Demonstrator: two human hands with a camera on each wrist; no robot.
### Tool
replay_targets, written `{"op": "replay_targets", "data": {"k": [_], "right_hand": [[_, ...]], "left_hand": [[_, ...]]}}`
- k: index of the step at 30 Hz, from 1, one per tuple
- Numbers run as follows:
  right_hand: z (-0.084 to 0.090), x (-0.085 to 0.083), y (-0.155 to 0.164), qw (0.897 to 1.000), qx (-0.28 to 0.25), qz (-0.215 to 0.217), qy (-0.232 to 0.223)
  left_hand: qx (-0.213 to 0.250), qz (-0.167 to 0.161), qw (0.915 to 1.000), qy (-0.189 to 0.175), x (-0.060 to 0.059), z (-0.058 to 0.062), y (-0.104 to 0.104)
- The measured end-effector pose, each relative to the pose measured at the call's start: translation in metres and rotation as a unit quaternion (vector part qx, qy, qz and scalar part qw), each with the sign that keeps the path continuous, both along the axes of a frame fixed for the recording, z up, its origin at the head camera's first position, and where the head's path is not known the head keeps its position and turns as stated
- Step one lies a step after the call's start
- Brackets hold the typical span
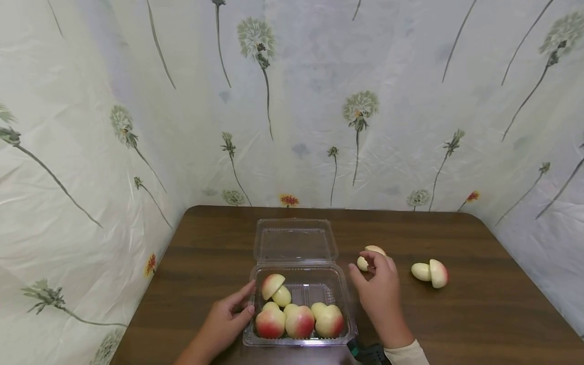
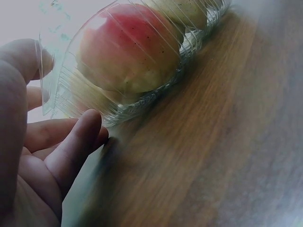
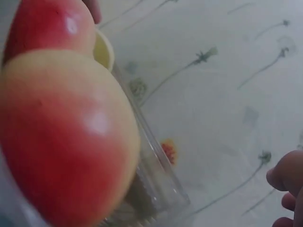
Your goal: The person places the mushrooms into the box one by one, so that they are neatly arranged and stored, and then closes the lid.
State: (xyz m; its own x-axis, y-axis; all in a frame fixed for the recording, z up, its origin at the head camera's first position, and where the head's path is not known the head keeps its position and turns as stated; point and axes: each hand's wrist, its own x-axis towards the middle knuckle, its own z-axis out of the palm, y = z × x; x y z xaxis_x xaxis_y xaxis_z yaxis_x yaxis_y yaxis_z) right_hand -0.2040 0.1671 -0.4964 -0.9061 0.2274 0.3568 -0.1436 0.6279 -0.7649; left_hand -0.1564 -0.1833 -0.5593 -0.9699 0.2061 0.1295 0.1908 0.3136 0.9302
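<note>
A clear plastic clamshell box [image 1: 298, 342] stands with its lid [image 1: 294, 243] folded back. Inside lie several mushroom-shaped pieces with red-and-cream caps; one mushroom [image 1: 272, 288] is tipped on its side at the back left. My left hand [image 1: 225, 318] rests against the box's left wall, its fingers fairly straight; in the left wrist view the thumb [image 2: 78, 142] is beside the lower corner. To the right of the box, my right hand [image 1: 379, 289] hovers over a loose mushroom [image 1: 375, 249] and partly hides it. I see no piece between the right fingers [image 3: 289, 175].
Another mushroom [image 1: 431, 272] lies farther right on the dark wooden table [image 1: 470, 319]. A cloth with a dandelion print [image 1: 310, 76] hangs behind and beside the table. Large red caps [image 3: 71, 142] fill the left of the right wrist view.
</note>
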Motion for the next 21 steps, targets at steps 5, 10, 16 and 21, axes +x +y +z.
{"op": "replay_targets", "data": {"k": [5, 10, 16, 21], "right_hand": [[-0.001, -0.004, 0.014, 1.0, -0.013, -0.013, -0.011], [-0.005, -0.008, 0.029, 0.999, -0.022, -0.021, -0.045], [-0.011, -0.011, 0.046, 0.998, -0.022, -0.036, -0.048], [-0.018, -0.017, 0.055, 0.998, -0.021, -0.033, -0.047]], "left_hand": [[0.0, -0.001, 1.0, 0.006, 0.0, -0.001, -0.001], [0.003, -0.007, 1.0, 0.002, 0.001, -0.002, -0.002], [0.006, -0.006, 0.9999, -0.007, 0.001, 0.0, -0.001], [0.008, -0.011, 0.9999, 0.009, 0.001, 0.0, -0.001]]}}
